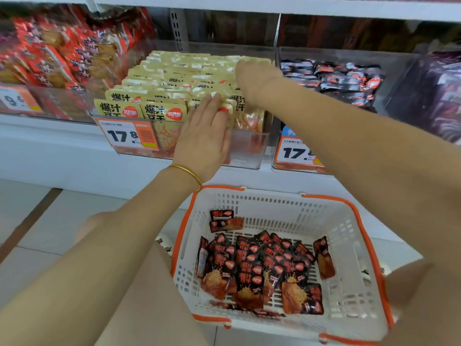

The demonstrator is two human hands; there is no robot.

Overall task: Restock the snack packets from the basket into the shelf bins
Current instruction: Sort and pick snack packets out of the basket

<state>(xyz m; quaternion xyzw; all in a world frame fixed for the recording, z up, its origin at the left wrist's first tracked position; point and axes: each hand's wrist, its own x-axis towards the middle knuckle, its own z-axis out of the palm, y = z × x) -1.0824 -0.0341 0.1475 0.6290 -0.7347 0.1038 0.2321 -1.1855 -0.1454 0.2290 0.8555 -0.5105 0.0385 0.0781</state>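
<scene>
A white basket with an orange rim [349,236] sits on my lap, holding several black-and-red snack packets [252,265]. In front of me a clear shelf bin [247,151] is packed with rows of yellow snack packets [159,78]. My left hand [204,136] lies flat with straight fingers against the front packets of the right-hand row. My right hand [252,78] reaches over the back of that same row, its fingers pressing on the yellow packets; the fingertips are hidden behind the hand.
To the right a clear bin [399,71] holds black-and-red packets. On the left a bin holds red-and-orange packets [57,53]. Orange price tags [127,134] hang on the bin fronts. A white shelf edge [249,7] runs above. Tiled floor [37,221] lies at lower left.
</scene>
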